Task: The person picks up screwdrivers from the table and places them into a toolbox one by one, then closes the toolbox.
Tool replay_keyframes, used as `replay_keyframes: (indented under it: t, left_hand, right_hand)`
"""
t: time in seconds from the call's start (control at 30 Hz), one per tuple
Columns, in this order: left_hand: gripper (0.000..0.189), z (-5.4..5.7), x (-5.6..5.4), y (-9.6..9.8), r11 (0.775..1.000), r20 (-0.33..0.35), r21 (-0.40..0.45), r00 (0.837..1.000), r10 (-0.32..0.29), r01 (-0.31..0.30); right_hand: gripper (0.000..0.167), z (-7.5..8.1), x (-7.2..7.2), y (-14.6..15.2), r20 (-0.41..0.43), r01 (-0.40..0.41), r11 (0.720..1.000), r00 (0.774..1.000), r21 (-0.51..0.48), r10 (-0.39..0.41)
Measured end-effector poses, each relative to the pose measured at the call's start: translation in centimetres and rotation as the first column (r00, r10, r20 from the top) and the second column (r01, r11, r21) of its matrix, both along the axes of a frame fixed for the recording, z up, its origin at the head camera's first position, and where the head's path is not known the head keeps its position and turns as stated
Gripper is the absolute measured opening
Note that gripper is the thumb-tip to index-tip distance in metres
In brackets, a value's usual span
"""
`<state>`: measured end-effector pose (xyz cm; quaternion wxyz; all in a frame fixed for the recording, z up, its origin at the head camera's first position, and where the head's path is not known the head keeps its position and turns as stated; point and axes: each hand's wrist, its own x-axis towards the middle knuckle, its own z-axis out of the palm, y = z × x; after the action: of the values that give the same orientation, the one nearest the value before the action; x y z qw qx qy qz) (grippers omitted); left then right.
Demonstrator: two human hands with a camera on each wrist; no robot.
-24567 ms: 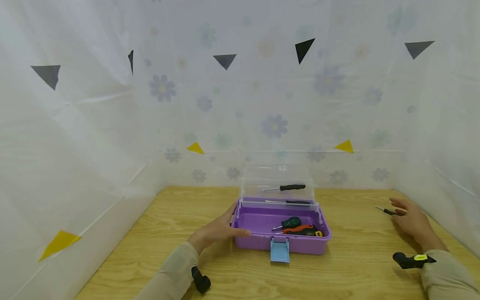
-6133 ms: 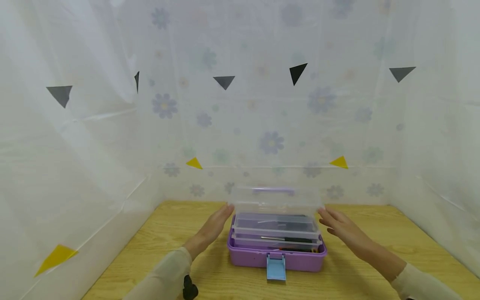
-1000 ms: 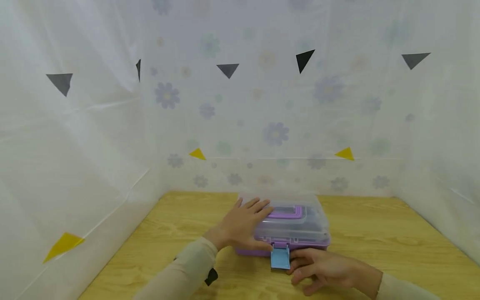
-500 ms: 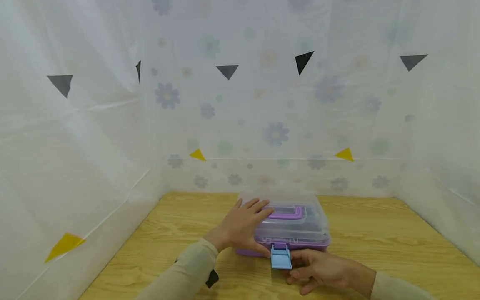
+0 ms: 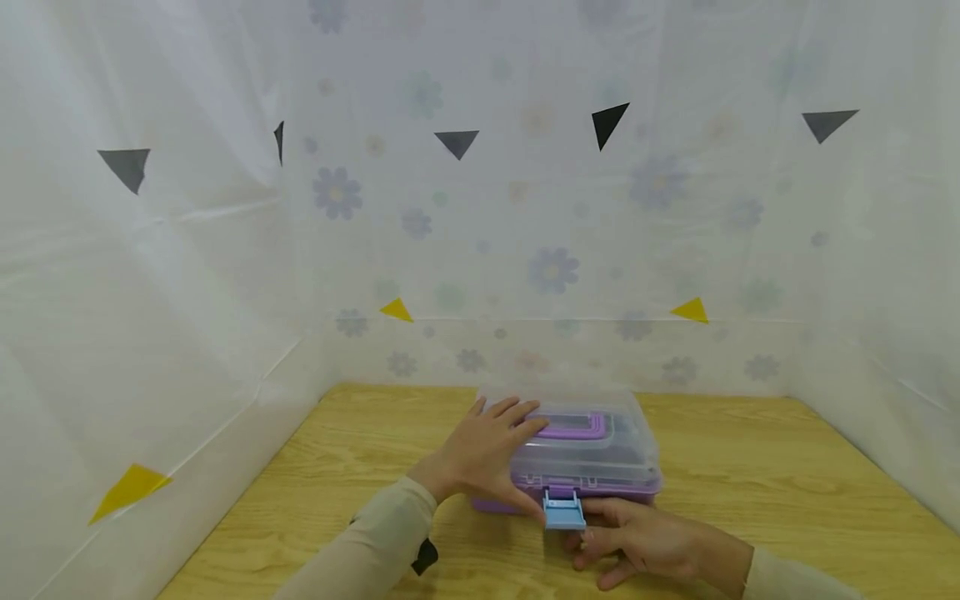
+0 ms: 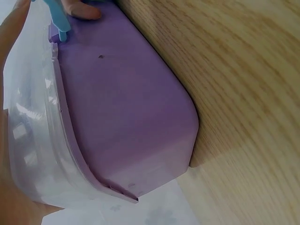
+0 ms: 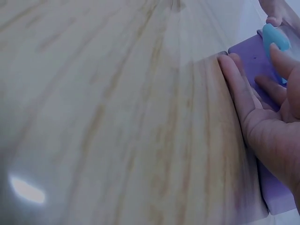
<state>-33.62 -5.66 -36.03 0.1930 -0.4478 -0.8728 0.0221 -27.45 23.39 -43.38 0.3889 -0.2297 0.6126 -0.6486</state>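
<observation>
A purple toolbox (image 5: 495, 505) with its clear lid (image 5: 633, 454) down sits on the table. My left hand (image 5: 480, 450) lies spread over the left part of the lid beside the purple handle (image 5: 573, 429), its thumb reaching down beside the latch. The light-blue latch (image 5: 564, 515) juts outward from the box front. My right hand (image 5: 648, 537) is low at the front. In the right wrist view, its thumb touches the latch (image 7: 275, 40) while other fingers lie along the purple front wall (image 7: 251, 54). Contents are only dark blurs through the lid.
The wood-grain table (image 5: 750, 467) extends around the box. White sheeting (image 5: 480, 250) with flower prints and black and yellow triangles stands at the back and both sides. A black wrist device (image 5: 424, 557) sits at the left sleeve.
Over the last second the latch has swung upward from hanging, with my right hand at it. My left hand stays on the lid. Six seconds ago the lid stood raised; earlier still, screwdrivers showed inside.
</observation>
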Motion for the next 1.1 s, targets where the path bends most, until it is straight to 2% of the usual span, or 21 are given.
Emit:
replay_keyframes:
  t: [0.47,0.6,0.87,0.97,1.1]
  left_hand:
    - [0.124,0.02,-0.03,-0.07,1.0,-0.007,0.018,1.0,0.011,-0.011]
    - [0.121,0.07,0.16,-0.15,1.0,0.024,0.013,0.999,0.021,-0.021]
    - [0.098,0.27,0.38,-0.52,0.997,0.154,0.077,0.988,0.014,-0.026]
    - [0.092,0.23,0.33,-0.58,0.995,0.16,0.094,0.987,0.008,-0.023]
    - [0.085,0.2,0.32,-0.48,0.994,0.136,0.105,0.991,0.008,-0.022]
  right_hand:
    - [0.054,0.49,0.13,-0.14,0.033,-0.003,0.999,0.999,-0.051,0.005]
    - [0.056,0.35,0.14,-0.25,0.041,-0.005,0.998,0.999,-0.063,0.007]
    - [0.045,-0.01,-0.08,-0.45,0.057,-0.005,0.996,0.998,-0.084,0.01]
    - [0.05,-0.05,-0.11,-0.59,0.062,-0.001,0.997,0.998,-0.082,0.006]
    - [0.054,-0.01,-0.13,-0.77,0.07,0.012,0.998,0.998,-0.069,-0.007]
